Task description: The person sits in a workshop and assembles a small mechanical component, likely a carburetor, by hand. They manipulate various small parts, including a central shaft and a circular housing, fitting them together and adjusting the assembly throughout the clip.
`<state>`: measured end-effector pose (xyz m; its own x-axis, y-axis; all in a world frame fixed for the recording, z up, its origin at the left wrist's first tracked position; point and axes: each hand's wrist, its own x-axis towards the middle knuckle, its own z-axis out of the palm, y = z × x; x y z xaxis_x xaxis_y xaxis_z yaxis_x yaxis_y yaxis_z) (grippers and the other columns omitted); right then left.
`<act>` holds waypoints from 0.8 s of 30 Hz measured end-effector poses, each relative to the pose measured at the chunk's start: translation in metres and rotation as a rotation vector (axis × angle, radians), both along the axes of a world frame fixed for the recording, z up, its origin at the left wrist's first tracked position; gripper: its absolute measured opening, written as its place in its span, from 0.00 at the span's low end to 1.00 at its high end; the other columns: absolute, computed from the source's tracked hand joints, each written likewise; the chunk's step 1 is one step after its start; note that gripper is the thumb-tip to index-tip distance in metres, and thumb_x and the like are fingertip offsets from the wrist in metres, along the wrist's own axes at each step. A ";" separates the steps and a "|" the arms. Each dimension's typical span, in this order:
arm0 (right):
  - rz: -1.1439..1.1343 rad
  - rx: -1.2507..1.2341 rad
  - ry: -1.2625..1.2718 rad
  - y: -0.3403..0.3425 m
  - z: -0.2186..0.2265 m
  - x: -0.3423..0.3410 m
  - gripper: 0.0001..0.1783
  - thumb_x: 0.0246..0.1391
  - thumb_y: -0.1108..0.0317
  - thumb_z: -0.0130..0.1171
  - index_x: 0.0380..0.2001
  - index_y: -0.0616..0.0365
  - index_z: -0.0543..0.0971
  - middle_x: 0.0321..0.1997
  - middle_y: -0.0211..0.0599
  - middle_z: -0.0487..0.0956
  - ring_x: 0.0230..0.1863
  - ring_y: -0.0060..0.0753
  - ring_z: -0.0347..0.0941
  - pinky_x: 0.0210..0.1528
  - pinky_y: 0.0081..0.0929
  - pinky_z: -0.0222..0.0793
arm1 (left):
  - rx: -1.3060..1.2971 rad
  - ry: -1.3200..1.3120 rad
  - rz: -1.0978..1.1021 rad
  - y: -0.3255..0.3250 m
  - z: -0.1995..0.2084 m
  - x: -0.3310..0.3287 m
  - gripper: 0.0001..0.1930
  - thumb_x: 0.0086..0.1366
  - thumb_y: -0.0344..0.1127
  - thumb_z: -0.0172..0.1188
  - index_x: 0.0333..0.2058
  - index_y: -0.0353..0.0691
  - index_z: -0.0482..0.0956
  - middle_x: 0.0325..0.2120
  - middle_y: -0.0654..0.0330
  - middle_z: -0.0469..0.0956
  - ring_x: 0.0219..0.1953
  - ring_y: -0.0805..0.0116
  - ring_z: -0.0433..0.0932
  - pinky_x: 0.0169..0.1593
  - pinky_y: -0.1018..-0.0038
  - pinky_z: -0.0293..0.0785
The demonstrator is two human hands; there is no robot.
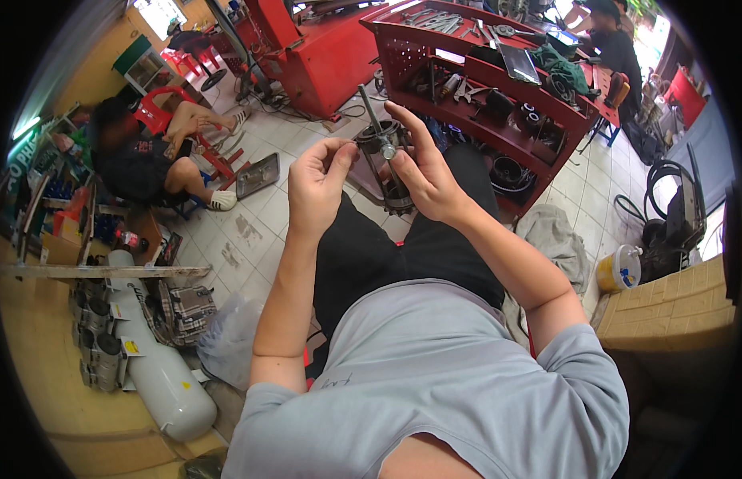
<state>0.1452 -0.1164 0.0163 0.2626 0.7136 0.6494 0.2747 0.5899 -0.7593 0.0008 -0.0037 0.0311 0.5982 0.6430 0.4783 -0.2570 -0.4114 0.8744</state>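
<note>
Between my hands, above my lap, a dark metal cylindrical frame (396, 194) stands slightly tilted. A long steel rod (369, 105) sticks up from its top, and a bright bolt head (388, 150) faces me. My left hand (319, 180) is closed in a pinch at the left side of the frame; whatever lies between its thumb and index finger is too small to make out. My right hand (432, 177) rests its thumb against the frame beside the bolt head, with the index finger stretched up past the rod. The frame's far side is hidden.
Ahead to the right stands a red tool cart (475, 92) with wrenches and parts. A person (135, 160) sits at the left near a metal tray (258, 176). A grey gas cylinder (167, 375) lies at the lower left. A white bucket (618, 269) stands at the right.
</note>
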 end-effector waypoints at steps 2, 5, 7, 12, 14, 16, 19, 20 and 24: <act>-0.060 0.009 -0.027 0.011 -0.005 0.005 0.31 0.66 0.67 0.49 0.69 0.60 0.56 0.40 0.33 0.72 0.36 0.21 0.68 0.43 0.22 0.69 | -0.051 0.055 -0.025 0.010 -0.005 0.006 0.12 0.70 0.34 0.58 0.39 0.28 0.80 0.29 0.65 0.79 0.33 0.80 0.73 0.39 0.81 0.69; -0.088 -0.051 -0.005 0.032 -0.011 0.015 0.30 0.66 0.67 0.50 0.68 0.60 0.57 0.41 0.34 0.72 0.35 0.20 0.68 0.40 0.21 0.69 | -0.084 0.066 -0.047 0.038 -0.027 0.026 0.12 0.72 0.37 0.54 0.44 0.33 0.80 0.33 0.65 0.80 0.33 0.80 0.74 0.38 0.82 0.68; -0.073 -0.113 0.030 0.046 -0.017 0.023 0.30 0.66 0.65 0.52 0.68 0.60 0.58 0.42 0.36 0.71 0.34 0.21 0.69 0.37 0.22 0.70 | -0.144 0.063 -0.083 0.058 -0.037 0.037 0.13 0.72 0.38 0.54 0.44 0.34 0.80 0.34 0.67 0.81 0.34 0.82 0.74 0.38 0.83 0.68; -0.139 -0.147 -0.026 0.066 -0.049 0.049 0.30 0.67 0.62 0.51 0.67 0.60 0.58 0.40 0.36 0.72 0.34 0.21 0.69 0.37 0.22 0.70 | -0.310 0.160 -0.160 0.078 -0.059 0.059 0.13 0.71 0.40 0.56 0.44 0.37 0.81 0.33 0.69 0.81 0.34 0.83 0.75 0.36 0.83 0.66; -0.130 -0.193 -0.015 0.071 -0.047 0.050 0.30 0.68 0.61 0.50 0.67 0.60 0.57 0.40 0.36 0.72 0.34 0.21 0.69 0.38 0.22 0.70 | -0.354 0.172 -0.134 0.083 -0.071 0.064 0.12 0.71 0.40 0.56 0.43 0.38 0.81 0.32 0.69 0.81 0.33 0.83 0.74 0.36 0.83 0.66; -0.105 -0.226 0.053 0.079 -0.059 0.054 0.30 0.68 0.61 0.50 0.67 0.60 0.57 0.39 0.34 0.73 0.34 0.20 0.68 0.38 0.21 0.69 | -0.401 0.171 -0.102 0.087 -0.081 0.071 0.12 0.71 0.40 0.57 0.43 0.38 0.81 0.32 0.69 0.80 0.33 0.83 0.74 0.36 0.83 0.66; -0.111 -0.272 0.110 0.093 -0.076 0.066 0.30 0.68 0.61 0.50 0.67 0.60 0.57 0.39 0.34 0.73 0.34 0.19 0.67 0.38 0.20 0.69 | -0.431 0.189 -0.102 0.095 -0.094 0.085 0.12 0.71 0.40 0.56 0.43 0.38 0.81 0.32 0.69 0.80 0.32 0.83 0.74 0.36 0.84 0.65; -0.117 -0.281 0.122 0.097 -0.078 0.069 0.30 0.68 0.61 0.50 0.67 0.60 0.56 0.39 0.33 0.73 0.34 0.19 0.67 0.38 0.20 0.69 | -0.448 0.198 -0.089 0.099 -0.097 0.090 0.12 0.70 0.40 0.57 0.43 0.38 0.81 0.31 0.69 0.80 0.33 0.83 0.74 0.36 0.84 0.66; -0.132 -0.305 0.142 0.117 -0.087 0.085 0.30 0.68 0.61 0.50 0.68 0.61 0.56 0.39 0.32 0.73 0.34 0.19 0.67 0.38 0.20 0.68 | -0.543 0.128 -0.051 0.115 -0.120 0.113 0.15 0.71 0.43 0.56 0.44 0.37 0.79 0.32 0.66 0.80 0.34 0.81 0.75 0.37 0.82 0.69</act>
